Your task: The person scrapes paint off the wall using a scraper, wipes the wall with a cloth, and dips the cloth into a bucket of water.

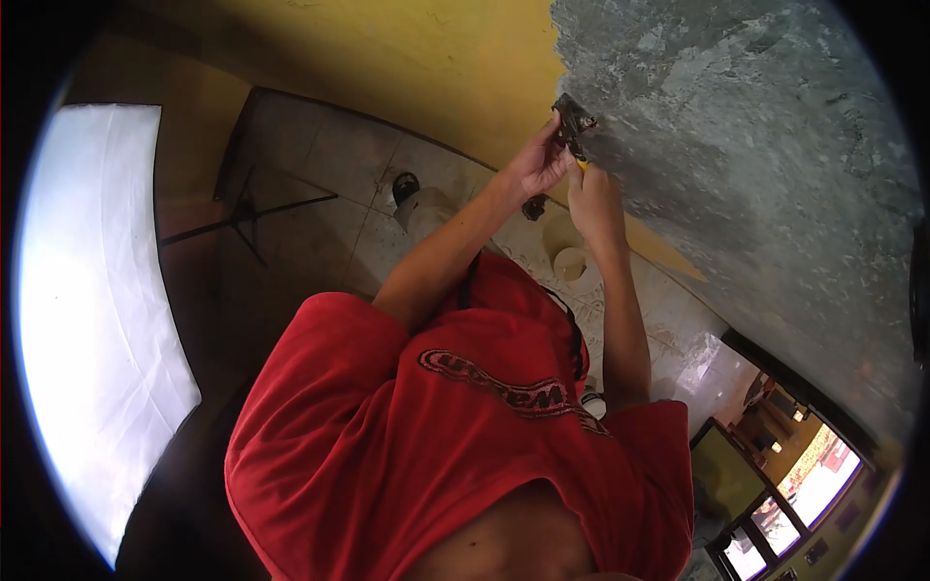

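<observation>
My left hand [542, 163] is raised near the wall, its fingers closed on the edge of a dark, flat piece [572, 116] with a greyish lump on it. Just right of it, my right hand [595, 198] is wrapped round a tool with a yellow and black handle [582, 163]. The tool's far end meets the dark piece, and its exact shape is too small to tell. Both hands are close together in front of the border between the yellow wall [484, 58] and the rough grey wall surface [736, 126].
Below the hands, a pale round container [572, 263] stands on the tiled floor [387, 160]. A black tripod stand [247, 213] is at the left, beside a large white panel [102, 310]. A window [823, 474] shows at the lower right.
</observation>
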`<action>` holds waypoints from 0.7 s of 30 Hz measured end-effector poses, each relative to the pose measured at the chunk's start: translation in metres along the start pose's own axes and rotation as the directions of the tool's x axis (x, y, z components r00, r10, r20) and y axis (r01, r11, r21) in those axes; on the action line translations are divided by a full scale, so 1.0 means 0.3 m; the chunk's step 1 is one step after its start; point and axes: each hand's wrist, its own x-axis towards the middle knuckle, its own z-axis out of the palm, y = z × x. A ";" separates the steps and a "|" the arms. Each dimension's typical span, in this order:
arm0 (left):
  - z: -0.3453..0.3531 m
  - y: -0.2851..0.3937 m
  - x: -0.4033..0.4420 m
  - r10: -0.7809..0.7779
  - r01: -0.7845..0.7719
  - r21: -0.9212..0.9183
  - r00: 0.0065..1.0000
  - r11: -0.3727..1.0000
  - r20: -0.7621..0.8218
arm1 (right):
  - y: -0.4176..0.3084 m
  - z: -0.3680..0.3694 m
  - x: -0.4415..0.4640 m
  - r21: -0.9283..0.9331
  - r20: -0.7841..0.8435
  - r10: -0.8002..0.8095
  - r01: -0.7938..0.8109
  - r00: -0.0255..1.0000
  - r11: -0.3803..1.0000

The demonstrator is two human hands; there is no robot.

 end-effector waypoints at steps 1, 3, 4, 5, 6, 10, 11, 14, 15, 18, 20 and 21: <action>-0.001 0.026 -0.010 -0.020 0.022 0.073 0.999 0.997 -0.035 | 0.027 0.055 0.005 0.092 -0.111 -0.093 0.104 0.989 0.990; 0.002 0.072 -0.013 -0.031 0.041 0.149 0.997 0.988 -0.071 | 0.047 0.116 0.028 0.174 -0.227 -0.179 0.221 0.957 0.960; -0.002 0.080 -0.014 -0.047 0.057 0.170 0.997 0.984 -0.060 | 0.050 0.127 0.029 0.203 -0.200 -0.161 0.202 0.967 0.958; -0.007 0.081 -0.017 -0.065 0.073 0.190 0.997 0.979 -0.049 | 0.054 0.136 0.027 0.231 -0.172 -0.142 0.181 0.975 0.956; -0.015 0.075 -0.016 -0.068 0.075 0.184 0.997 0.980 -0.049 | 0.037 0.125 0.018 0.227 -0.170 -0.139 0.176 0.976 0.958; -0.002 0.028 -0.002 -0.036 0.037 0.042 0.998 0.998 -0.044 | -0.046 0.029 0.000 0.034 -0.063 -0.030 0.032 0.998 0.999; 0.011 0.015 0.000 -0.021 0.020 -0.029 1.000 0.999 -0.015 | -0.060 0.006 0.002 -0.055 -0.007 0.024 -0.024 1.000 0.998; -0.034 0.003 0.016 -0.022 0.026 -0.058 0.998 0.998 0.061 | -0.037 -0.045 0.026 -0.147 0.042 0.012 -0.006 0.999 0.989; -0.035 0.006 0.013 -0.026 0.029 -0.064 0.998 0.998 0.057 | -0.027 -0.047 0.027 -0.149 0.045 0.020 -0.013 0.999 0.989; -0.026 0.063 -0.004 0.004 0.011 0.099 0.989 0.995 -0.149 | 0.018 -0.001 0.052 0.011 0.031 -0.131 0.131 0.991 0.991; 0.001 0.109 -0.018 0.035 0.030 0.340 0.983 0.940 -0.183 | 0.072 0.095 0.071 0.225 -0.079 -0.181 0.194 0.980 0.955; -0.015 0.115 -0.007 0.038 0.027 0.342 0.983 0.939 -0.181 | 0.059 0.089 0.075 0.226 -0.080 -0.184 0.198 0.980 0.954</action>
